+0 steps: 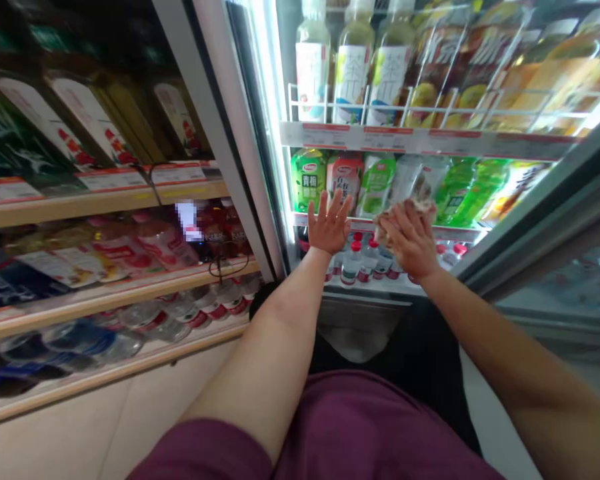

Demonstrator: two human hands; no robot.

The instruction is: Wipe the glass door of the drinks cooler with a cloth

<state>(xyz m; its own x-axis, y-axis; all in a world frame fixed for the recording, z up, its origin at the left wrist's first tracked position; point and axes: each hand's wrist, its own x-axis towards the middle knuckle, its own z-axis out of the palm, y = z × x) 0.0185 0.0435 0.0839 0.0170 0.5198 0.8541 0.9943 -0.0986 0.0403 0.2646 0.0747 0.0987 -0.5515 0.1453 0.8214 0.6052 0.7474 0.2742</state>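
Observation:
My left hand [329, 225] is open with its fingers spread, in front of a green bottle [309, 180] and a red-labelled bottle [345, 177] on the fridge's middle shelf. Whether it touches the shelf edge I cannot tell. Over to the right, my right hand [414, 243] presses its fingers on a crumpled, light-coloured cloth [387, 227]. The cloth is at the front of the same shelf, before a clear gap between green bottles [457, 190]. Part of the cloth is hidden under my fingers.
Above runs a shelf edge with price labels [380, 139] and a white wire guard [345, 107]. Small red-capped water bottles [351, 263] stand below. A fridge door frame [530, 220] slants along the right. Stocked wooden shelves [80, 207] line the left.

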